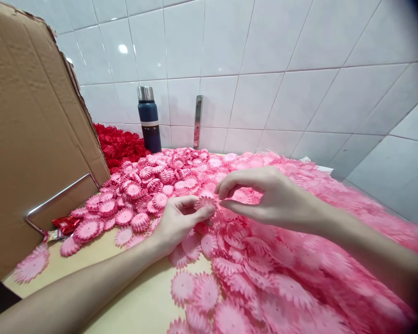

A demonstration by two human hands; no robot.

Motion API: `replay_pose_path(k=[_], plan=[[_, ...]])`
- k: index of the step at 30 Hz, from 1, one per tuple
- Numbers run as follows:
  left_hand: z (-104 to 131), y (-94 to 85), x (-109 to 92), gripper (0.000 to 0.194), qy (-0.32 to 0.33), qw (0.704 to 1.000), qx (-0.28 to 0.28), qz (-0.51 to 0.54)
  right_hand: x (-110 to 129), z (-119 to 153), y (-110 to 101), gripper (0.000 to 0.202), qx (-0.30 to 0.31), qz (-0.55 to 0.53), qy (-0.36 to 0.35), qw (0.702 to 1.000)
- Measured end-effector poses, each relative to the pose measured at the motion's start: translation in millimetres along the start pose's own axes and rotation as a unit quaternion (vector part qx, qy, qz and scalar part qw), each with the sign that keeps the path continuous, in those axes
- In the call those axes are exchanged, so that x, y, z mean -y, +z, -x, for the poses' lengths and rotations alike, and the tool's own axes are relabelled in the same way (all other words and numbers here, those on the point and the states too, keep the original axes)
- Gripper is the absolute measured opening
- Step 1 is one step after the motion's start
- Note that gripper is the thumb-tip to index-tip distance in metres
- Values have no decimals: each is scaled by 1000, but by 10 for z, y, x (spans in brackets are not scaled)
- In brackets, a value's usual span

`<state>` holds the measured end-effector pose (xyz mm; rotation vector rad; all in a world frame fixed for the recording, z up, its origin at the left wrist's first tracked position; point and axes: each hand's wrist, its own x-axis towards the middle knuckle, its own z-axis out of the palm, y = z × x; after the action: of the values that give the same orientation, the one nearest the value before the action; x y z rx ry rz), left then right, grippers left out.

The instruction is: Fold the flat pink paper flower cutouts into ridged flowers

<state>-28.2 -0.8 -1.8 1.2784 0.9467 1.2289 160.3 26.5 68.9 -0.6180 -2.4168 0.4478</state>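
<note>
Between the thumb and fingers of my left hand (176, 223) is a pink scalloped fabric flower piece (206, 202), held over the middle of the pile. Just to its right hovers my right hand (277, 198), fingers curved and a small gap between fingertips and thumb, with nothing visible in it. Beneath and around both hands spreads a large heap of similar pink flower pieces (139, 222). Several of these have cupped, ridged edges, and others lie flat with a small dark centre hole.
A cardboard panel (31, 139) stands at the left, with a bent metal wire (61, 195) and red wrappers (66, 224) at its foot. Behind are red flower pieces (121, 144), a blue bottle (149, 123) and a metal strip (198, 121) against the tiled wall (264, 46). The tabletop (135, 292) is pale yellow.
</note>
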Motion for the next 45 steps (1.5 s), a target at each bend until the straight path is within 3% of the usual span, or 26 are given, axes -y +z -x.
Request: replay_pose_path(k=[4, 10, 21, 27, 32, 38, 45], plan=[[36, 14, -14, 29, 36, 998, 4, -47, 68, 1, -24, 8, -8, -55, 44, 997], [82, 7, 0, 31, 56, 996, 17, -72, 109, -15, 38, 13, 20, -75, 47, 996], [91, 46, -16, 38, 30, 998, 34, -32, 141, -20, 38, 16, 6, -28, 17, 999], [60, 45, -8, 38, 29, 999, 23, -28, 150, -24, 61, 12, -1, -23, 35, 999], [51, 48, 12, 46, 46, 996, 17, -72, 123, -21, 129, 10, -5, 17, 53, 998], [44, 34, 17, 49, 13, 997, 16, -75, 124, 12, 214, 13, -5, 150, 13, 989], [41, 54, -39, 35, 18, 997, 34, -65, 101, 24, 234, 20, -6, 220, -34, 975]])
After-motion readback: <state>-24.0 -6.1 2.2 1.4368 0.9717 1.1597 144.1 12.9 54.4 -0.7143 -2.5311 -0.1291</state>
